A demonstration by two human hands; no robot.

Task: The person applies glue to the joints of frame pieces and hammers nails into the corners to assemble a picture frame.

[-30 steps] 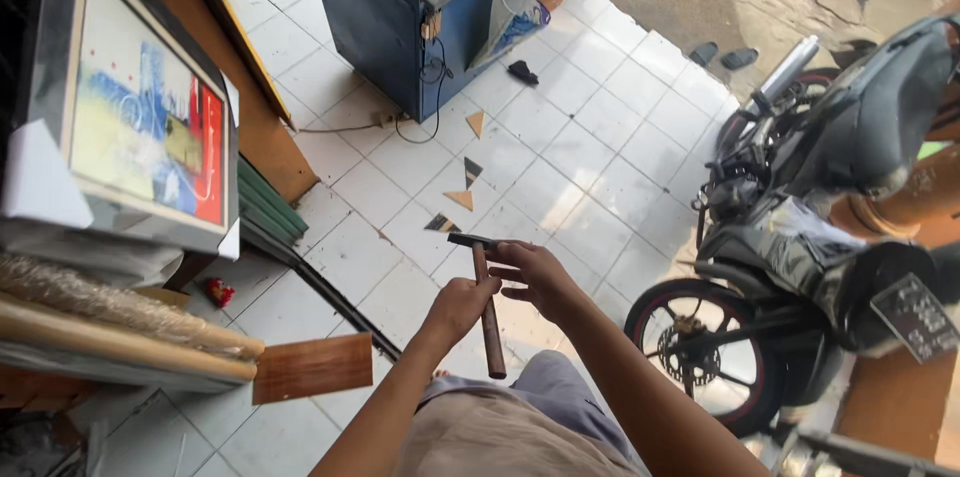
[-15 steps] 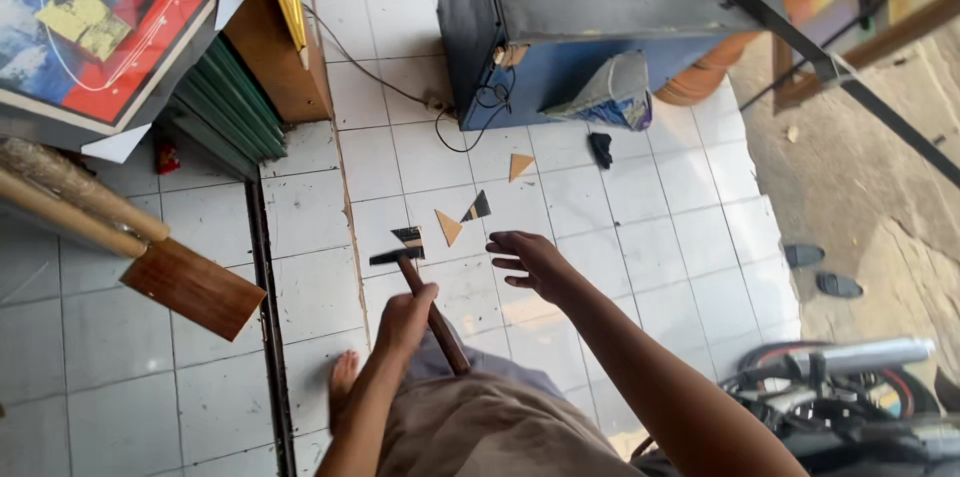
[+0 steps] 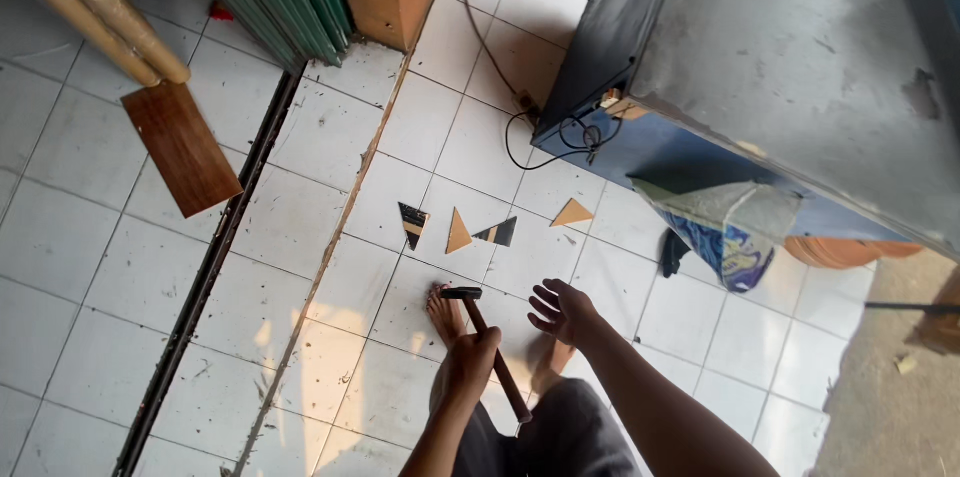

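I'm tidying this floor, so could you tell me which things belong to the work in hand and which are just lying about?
In hand:
- hammer, held in the left hand
- right hand, open and empty
- four triangular offcuts on the tiles ahead

Lying about:
- brown board
- blue cabinet and its cable
- rolled tubes

Hammer (image 3: 487, 349) in left hand (image 3: 473, 352), right hand (image 3: 562, 309) just beside it, four triangular offcuts (image 3: 458, 232) on floor ahead, cabinet (image 3: 790, 87) far right, wood plank (image 3: 182, 148) far left.
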